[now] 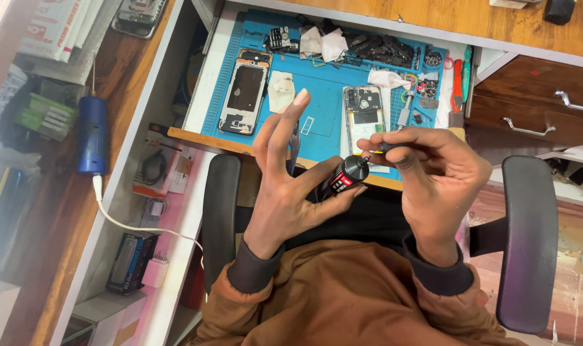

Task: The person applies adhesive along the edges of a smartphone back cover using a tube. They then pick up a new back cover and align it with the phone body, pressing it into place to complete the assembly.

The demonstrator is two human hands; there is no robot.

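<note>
My left hand [291, 170] holds a small black glue tube with a red label [342, 178] between thumb and lower fingers, its index finger stretched up. My right hand [432, 176] pinches the tube's tip or cap near its nozzle. Both hands hover above my lap, just in front of the desk edge. Beyond them, on a blue work mat [323, 80], lie an opened phone body [363, 115] and a separate phone frame [245, 90].
Small parts, white cloths [323, 43] and tools [458, 83] crowd the mat's far side. A blue cylinder [92, 134] with a white cable lies left on the wooden ledge. Drawers [535, 109] stand right. Black chair armrests [528, 243] flank me.
</note>
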